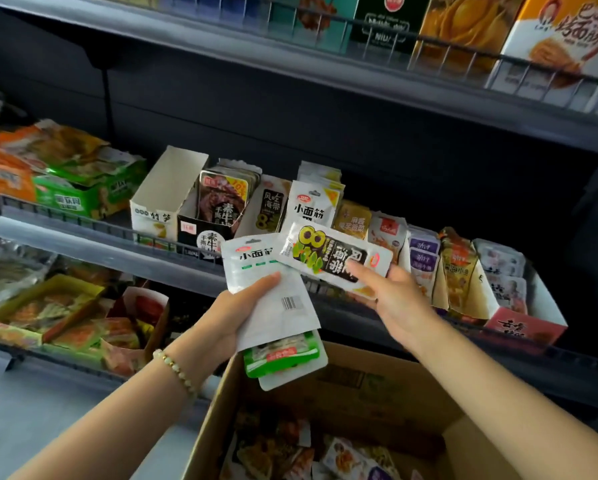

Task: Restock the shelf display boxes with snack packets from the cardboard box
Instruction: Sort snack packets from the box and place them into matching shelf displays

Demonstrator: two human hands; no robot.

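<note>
- The left hand (233, 317) grips a fanned stack of white packets (276, 299), held ready above the cardboard box (377, 379).
- The right hand (401, 299) pinches one kelp packet (328, 251), seemingly meant for the matching display box (271, 206) just behind.
- The wire rail (93, 220) and the crowded neighbouring boxes (353, 220) leave little room.

Cardboard box (325, 386) below shelf (172, 261) holding display boxes (172, 202).

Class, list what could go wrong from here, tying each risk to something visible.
1. The left hand holds a fanned stack; its green packet juts out below and might slip into the cardboard box.
2. The display boxes stand tightly packed, so the black-and-white packet in the right hand could land in the wrong one.
</note>
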